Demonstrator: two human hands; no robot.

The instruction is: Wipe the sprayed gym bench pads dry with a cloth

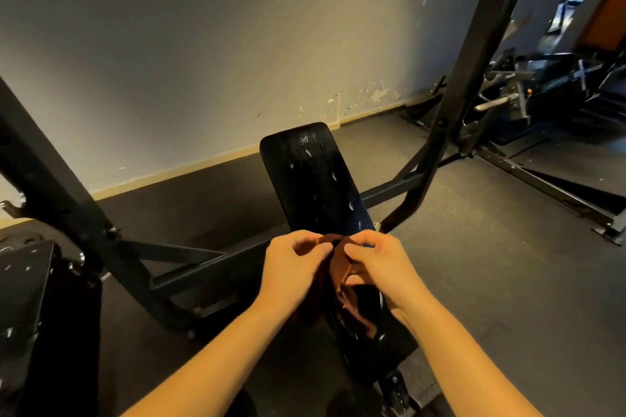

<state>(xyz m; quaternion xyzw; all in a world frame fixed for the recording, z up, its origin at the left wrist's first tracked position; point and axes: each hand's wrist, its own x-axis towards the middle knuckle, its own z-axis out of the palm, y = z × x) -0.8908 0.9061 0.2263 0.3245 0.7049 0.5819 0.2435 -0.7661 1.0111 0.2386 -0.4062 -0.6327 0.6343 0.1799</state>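
A black gym bench pad (315, 183) runs away from me toward the wall, its surface dotted with shiny wet drops. Over its near part I hold a brown cloth (342, 278) between both hands. My left hand (293, 264) pinches the cloth's top left edge, fingers curled. My right hand (376, 264) pinches its top right edge. The cloth hangs bunched below my fingers, above the lower pad (396, 342), which is partly hidden by it.
Black steel rack uprights stand at left (61, 193) and right (474, 54), joined by a crossbar (393, 186) behind the bench. Another black pad (27, 308) sits at the left edge. Weight machines (548, 91) crowd the far right. The grey wall (220, 44) lies behind.
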